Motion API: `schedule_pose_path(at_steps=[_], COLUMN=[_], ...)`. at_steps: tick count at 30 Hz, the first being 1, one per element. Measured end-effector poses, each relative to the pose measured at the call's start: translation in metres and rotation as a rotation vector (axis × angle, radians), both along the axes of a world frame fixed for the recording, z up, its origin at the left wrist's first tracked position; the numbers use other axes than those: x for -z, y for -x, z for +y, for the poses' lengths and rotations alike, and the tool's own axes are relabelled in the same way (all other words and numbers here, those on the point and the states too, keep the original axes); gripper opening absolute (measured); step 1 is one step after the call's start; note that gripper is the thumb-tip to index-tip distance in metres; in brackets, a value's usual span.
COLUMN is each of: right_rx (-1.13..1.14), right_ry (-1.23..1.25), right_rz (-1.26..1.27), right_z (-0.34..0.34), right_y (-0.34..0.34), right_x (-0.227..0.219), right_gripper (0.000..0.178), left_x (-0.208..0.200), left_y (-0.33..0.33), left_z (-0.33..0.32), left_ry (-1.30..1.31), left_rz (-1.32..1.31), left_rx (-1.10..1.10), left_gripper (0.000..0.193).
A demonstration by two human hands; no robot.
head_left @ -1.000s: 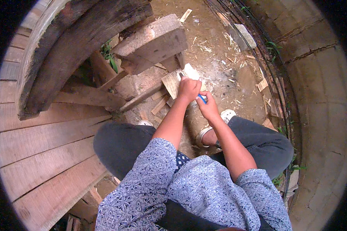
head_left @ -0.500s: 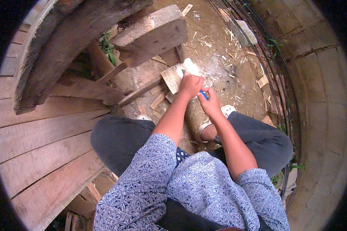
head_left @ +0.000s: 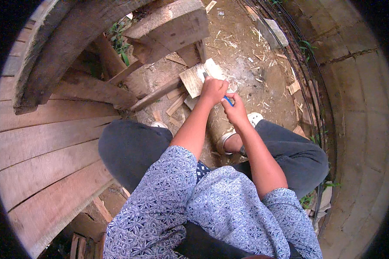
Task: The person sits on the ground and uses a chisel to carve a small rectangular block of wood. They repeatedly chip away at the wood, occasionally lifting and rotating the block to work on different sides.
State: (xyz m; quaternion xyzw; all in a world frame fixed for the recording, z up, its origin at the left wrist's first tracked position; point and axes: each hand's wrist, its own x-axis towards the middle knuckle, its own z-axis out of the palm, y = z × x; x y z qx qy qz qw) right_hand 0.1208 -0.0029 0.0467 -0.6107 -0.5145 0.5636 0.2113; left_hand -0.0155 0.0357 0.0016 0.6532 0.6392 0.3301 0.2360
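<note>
Both of my hands are closed around one blue-handled chisel-like tool [head_left: 228,101]. My right hand [head_left: 235,111] wraps its blue handle. Farther forward, my left hand [head_left: 213,90] grips it closer to the front, and a grey metal part shows just beyond the fingers. That front part lies over a pale wooden block [head_left: 191,82], lighter where its surface looks freshly cut. My left hand hides part of the block, and the tool's cutting edge is too small to make out. Under the block's near side is a greyish piece [head_left: 190,102].
Wood shavings [head_left: 229,41] litter the dirt floor. Heavy timbers [head_left: 168,32] stand at the upper left, above a plank surface [head_left: 52,146]. Black cables [head_left: 307,73] run along a block wall [head_left: 354,108] on the right, near a stone [head_left: 272,33]. My bent knees flank my arms.
The whole view has shifted slightly, so the scene sits a little higher in it. Both hands keep their grip on the tool over the block.
</note>
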Motion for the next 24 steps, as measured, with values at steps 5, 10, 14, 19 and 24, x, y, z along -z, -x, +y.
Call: schedule_pose_path(at_steps=[5,10,14,19,24], right_rx=[-0.019,-0.02,0.025,0.028,-0.006], right_ry=[-0.283,-0.095,-0.051,-0.03,-0.068], right_rz=[0.022,0.029,0.041,-0.016,0.018], right_z=[0.009,0.01,-0.003,0.0,0.013], right_y=[0.015,0.01,-0.001,0.003,0.015], right_x=[0.022,0.017,0.011,0.008,0.016], right_gripper=[0.026,0.027,0.029,0.03,0.03], left_x=[0.002,-0.002,-0.005,0.001,0.007], left_y=[0.017,0.015,0.001,0.004,0.019], left_z=[0.02,0.016,0.002,0.006,0.015], left_ry=[-0.089,-0.113,0.064,-0.106,-0.14], left_rz=[-0.005,0.021,0.02,0.009,-0.005], left_rx=[-0.024,0.018,0.026,-0.006,-0.035], left_gripper=[0.049,0.051,0.052,0.052,0.049])
